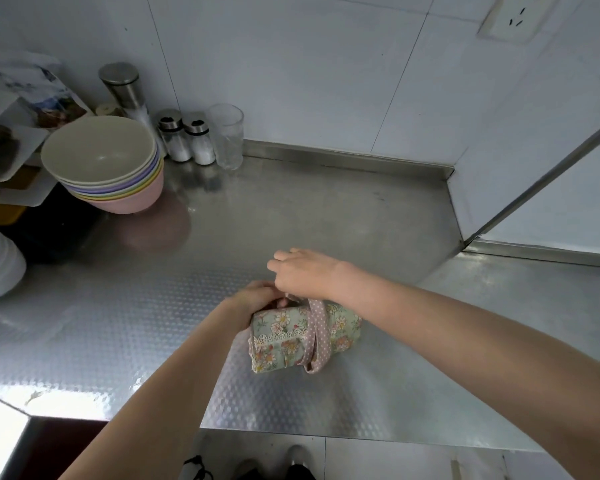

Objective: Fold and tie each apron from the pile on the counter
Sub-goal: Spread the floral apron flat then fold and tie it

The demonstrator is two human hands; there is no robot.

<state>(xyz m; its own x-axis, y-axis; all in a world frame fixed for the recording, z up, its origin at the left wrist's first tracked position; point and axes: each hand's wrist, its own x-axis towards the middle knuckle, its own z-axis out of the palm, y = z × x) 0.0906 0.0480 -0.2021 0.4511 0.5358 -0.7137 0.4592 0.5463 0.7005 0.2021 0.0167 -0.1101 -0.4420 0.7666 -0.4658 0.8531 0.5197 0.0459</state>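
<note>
Fingers [280,260] of the right hand [305,273] curled, pinching the polka-dot strap [317,329] at the far top edge of the rolled floral apron [303,336]; left hand [257,299] wrapped over the roll's far left end, fingers mostly hidden but evidently gripping cloth and strap there. Apron bundle lying on the steel bench [326,216], just under and nearer the body than both hands, long axis running left to right, strap looped once around its middle. Probably mid-knot: pulling away from the roll, across its axis, to cinch the tie. Both hands equally close. No other aprons in view. Stacked bowls [104,161] and shakers [187,140] well apart, far left.
</note>
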